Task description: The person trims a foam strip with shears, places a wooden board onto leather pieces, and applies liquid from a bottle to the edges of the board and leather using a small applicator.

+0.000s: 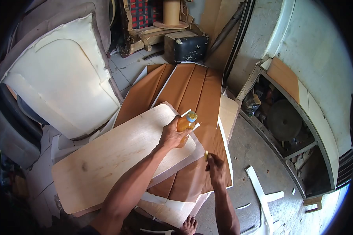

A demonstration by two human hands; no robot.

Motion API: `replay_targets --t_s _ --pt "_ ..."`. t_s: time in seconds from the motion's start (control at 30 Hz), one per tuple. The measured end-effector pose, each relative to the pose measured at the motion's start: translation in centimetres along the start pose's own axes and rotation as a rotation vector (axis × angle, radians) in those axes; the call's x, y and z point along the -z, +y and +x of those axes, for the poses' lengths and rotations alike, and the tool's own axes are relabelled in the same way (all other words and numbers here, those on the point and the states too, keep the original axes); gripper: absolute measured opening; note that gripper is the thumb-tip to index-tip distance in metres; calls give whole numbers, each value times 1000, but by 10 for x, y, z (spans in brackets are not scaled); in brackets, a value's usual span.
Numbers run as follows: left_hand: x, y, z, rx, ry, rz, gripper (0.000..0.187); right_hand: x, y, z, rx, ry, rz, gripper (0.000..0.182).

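My left hand (171, 135) is wrapped round a bottle of amber liquid (183, 126), its blue neck and crusted top pointing up and away. The bottle is over the right end of a pale plywood board (110, 156) with rounded corners. Thin translucent sheeting (194, 188) shows along the board's right edge. Brown stitched upholstery panels (194, 88) with white backing lie beneath. To the right, my right hand (216, 168) is closed in a pinch on a small yellowish piece (206, 155), too small to identify, above the brown panel's edge.
A cream foam-covered seat back (66, 74) leans at the left. Behind stand a black padded block (188, 47) and a large spool (171, 15). An open-fronted cabinet (255, 80) lines the right wall. White offcuts (259, 188) lie on the concrete floor.
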State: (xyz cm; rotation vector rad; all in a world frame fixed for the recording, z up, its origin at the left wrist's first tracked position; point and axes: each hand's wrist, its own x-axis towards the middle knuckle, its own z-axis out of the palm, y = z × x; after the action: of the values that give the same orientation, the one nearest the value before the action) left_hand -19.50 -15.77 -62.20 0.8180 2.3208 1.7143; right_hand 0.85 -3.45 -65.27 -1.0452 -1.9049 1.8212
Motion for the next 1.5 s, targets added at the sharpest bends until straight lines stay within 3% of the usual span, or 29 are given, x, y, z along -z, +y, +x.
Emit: replay_targets --t_s 0.07,0.13,0.23,0.3,0.4,0.53,0.67,0.73,0.77,0.83,0.87,0.9,0.97,1.07,1.2,1.5 --pt "4 -3 4 12 -12 3 50 -8 9 42 53 33 -122 26" --pt "5 -10 4 25 -39 11 55 -18 27 84 568 67 -460 23" --pt "4 -17 -1 41 -49 -75 54 -38 16 119 667 -12 -611 19" --pt "3 -14 -2 12 -14 -94 48 -51 15 140 911 -86 -649 17" --pt "6 -12 -2 24 -23 5 48 -61 14 160 1041 -170 -788 19" --pt "5 -16 -2 5 -24 -66 48 -43 17 154 1215 -201 -708 24" --pt "5 -12 -4 33 -39 -7 55 -20 26 113 1144 -166 -847 25" --pt "6 -9 -4 42 -53 25 63 -9 25 91 948 -344 -974 20" --pt "6 -7 -4 49 -63 23 65 -3 15 80 957 -338 -979 20" --pt "7 -6 -2 50 -65 22 67 6 -2 67 660 -457 -967 18" --pt "8 -6 -3 49 -72 35 67 8 -4 70 590 -307 -652 17" --pt "7 -7 -3 47 -79 48 67 9 -28 64 589 -152 -541 19" --pt "6 -9 -3 53 -90 48 67 7 -72 61 562 -54 -441 20" --pt "1 -14 -3 -44 -27 29 51 -8 -120 57 524 -84 -408 20" --pt "0 -17 -3 -50 -20 63 47 -27 -147 68 782 -114 -456 19" --pt "-3 -19 -3 -81 -2 60 41 -32 -161 73 908 -197 -646 17"
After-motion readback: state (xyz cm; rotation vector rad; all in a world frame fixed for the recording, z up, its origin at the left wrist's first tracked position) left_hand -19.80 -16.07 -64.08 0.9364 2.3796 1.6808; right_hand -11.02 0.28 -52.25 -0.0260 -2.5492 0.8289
